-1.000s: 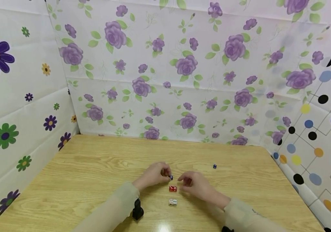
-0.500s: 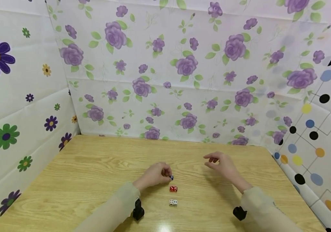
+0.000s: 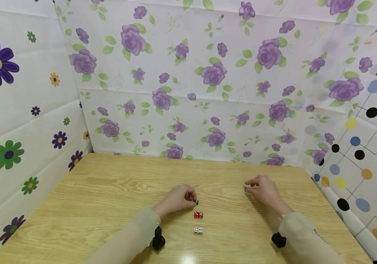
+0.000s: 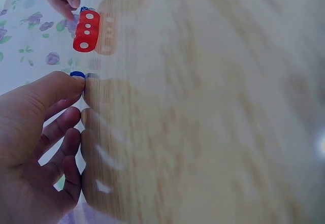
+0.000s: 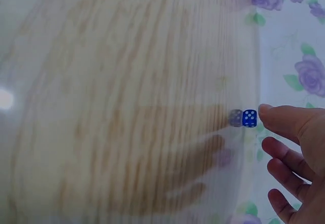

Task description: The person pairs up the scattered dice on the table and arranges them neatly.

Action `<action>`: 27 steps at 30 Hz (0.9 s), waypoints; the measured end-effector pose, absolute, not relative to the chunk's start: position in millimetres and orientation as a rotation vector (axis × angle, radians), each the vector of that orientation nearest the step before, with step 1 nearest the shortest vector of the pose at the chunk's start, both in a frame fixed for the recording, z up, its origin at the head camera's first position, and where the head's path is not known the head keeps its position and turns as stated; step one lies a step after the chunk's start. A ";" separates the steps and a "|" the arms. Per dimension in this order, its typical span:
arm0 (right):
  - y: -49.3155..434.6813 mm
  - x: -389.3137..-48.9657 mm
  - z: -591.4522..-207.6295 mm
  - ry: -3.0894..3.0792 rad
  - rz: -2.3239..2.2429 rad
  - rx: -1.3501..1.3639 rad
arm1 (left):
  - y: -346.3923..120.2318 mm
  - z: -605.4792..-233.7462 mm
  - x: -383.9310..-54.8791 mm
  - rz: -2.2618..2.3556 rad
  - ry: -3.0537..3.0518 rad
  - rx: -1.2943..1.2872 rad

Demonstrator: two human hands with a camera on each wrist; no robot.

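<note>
In the head view my left hand (image 3: 179,198) rests at the table's middle, pinching a blue die (image 3: 196,202) between thumb and fingers. Most of that blue die (image 4: 77,74) is hidden behind the thumb in the left wrist view. Farther right, my right hand (image 3: 267,191) is at a second blue die (image 3: 246,190). The right wrist view shows this blue die (image 5: 249,118) on the table, just off the thumb tip, with the other fingers loosely bent. Two red dice (image 3: 198,215) sit side by side nearer me, and two white dice (image 3: 198,230) nearer still.
The wooden table (image 3: 135,176) ends at a flowered cloth backdrop (image 3: 188,121). Patterned cloths also hang at the left and right sides. Each wrist carries a black device, such as the left one (image 3: 158,240).
My right hand has moved right and away from beside the left hand to the second blue die. The left hand has kept its pinch on its blue die; the red and white dice stay put.
</note>
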State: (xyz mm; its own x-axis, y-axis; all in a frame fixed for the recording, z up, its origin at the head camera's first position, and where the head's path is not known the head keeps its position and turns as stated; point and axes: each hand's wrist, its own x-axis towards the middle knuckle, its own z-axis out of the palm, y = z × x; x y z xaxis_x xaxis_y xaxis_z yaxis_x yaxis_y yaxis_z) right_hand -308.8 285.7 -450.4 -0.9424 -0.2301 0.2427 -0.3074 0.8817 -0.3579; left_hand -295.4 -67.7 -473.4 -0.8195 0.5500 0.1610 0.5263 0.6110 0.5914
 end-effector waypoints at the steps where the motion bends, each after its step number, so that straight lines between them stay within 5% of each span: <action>1: 286.7 -308.7 -450.8 -2.864 0.582 0.414 | -67.7 -473.8 -295.5 1.006 2.786 0.931; 27: 272.4 -309.3 -456.0 -2.895 0.580 0.449 | -67.9 -474.6 -294.8 1.018 2.787 0.942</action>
State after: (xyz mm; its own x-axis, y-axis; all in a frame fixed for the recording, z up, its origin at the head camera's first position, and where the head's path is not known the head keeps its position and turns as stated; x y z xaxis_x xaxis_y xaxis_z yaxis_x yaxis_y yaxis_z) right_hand -309.3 272.4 -456.0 -0.9431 -0.2594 0.2081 -0.3196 0.8801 -0.3511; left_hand -294.8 -67.9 -474.6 -0.8166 0.5509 0.1721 0.5321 0.6033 0.5940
